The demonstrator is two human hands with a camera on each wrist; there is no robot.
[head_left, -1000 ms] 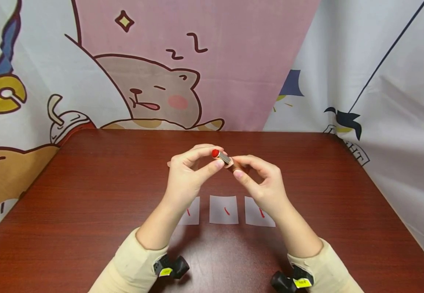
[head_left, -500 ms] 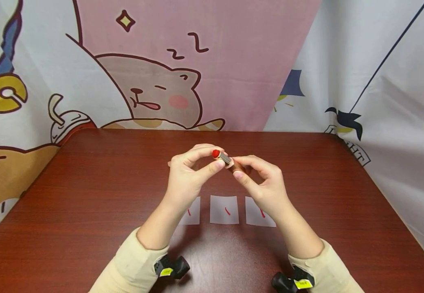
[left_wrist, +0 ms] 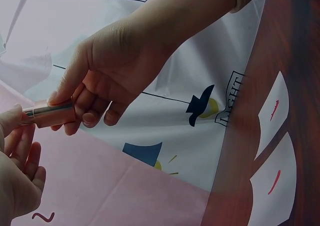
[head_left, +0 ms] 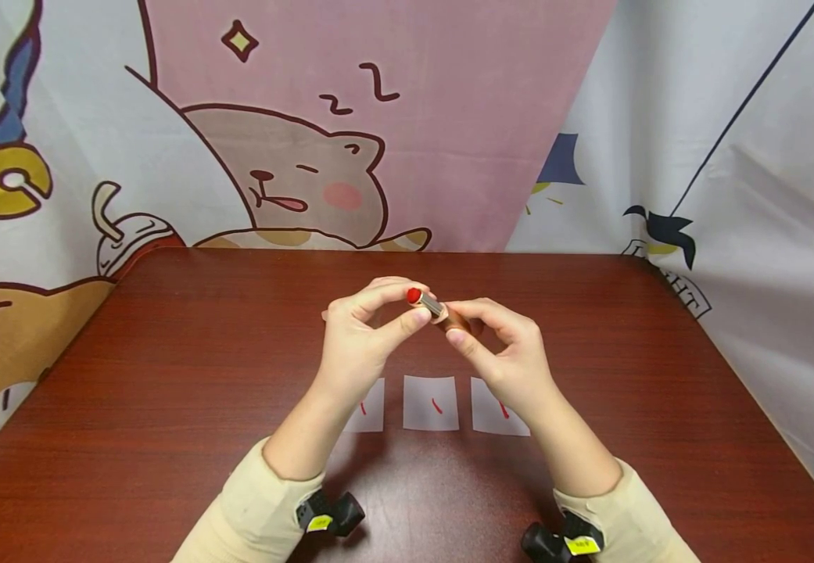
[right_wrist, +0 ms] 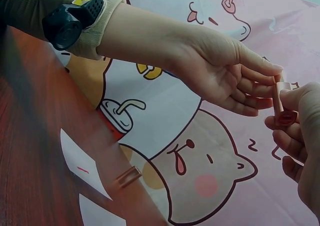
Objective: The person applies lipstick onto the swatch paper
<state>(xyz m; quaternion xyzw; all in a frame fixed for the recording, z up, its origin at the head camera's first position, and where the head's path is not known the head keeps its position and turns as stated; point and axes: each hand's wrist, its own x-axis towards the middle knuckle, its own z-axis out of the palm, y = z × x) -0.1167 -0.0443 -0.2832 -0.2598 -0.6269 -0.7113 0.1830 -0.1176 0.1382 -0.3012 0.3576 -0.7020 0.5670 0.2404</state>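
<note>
A lipstick [head_left: 432, 305] with a red tip, silver sleeve and rose-gold base is held in the air above the brown table [head_left: 167, 352]. My left hand [head_left: 418, 303] pinches its upper end just below the red tip, between thumb and forefinger. My right hand [head_left: 456, 321] pinches the rose-gold base. In the left wrist view the right hand [left_wrist: 75, 117] grips the lipstick base [left_wrist: 50, 115]. The right wrist view shows the lipstick [right_wrist: 281, 102] upright-tilted, red tip toward the camera, with the left hand [right_wrist: 272, 78] on it.
Three white paper slips [head_left: 431, 403], each with a red stroke, lie in a row under my hands. A small rose-gold tube piece [right_wrist: 129, 176] lies on the table further back. A cartoon-printed cloth [head_left: 378, 117] hangs behind and to both sides.
</note>
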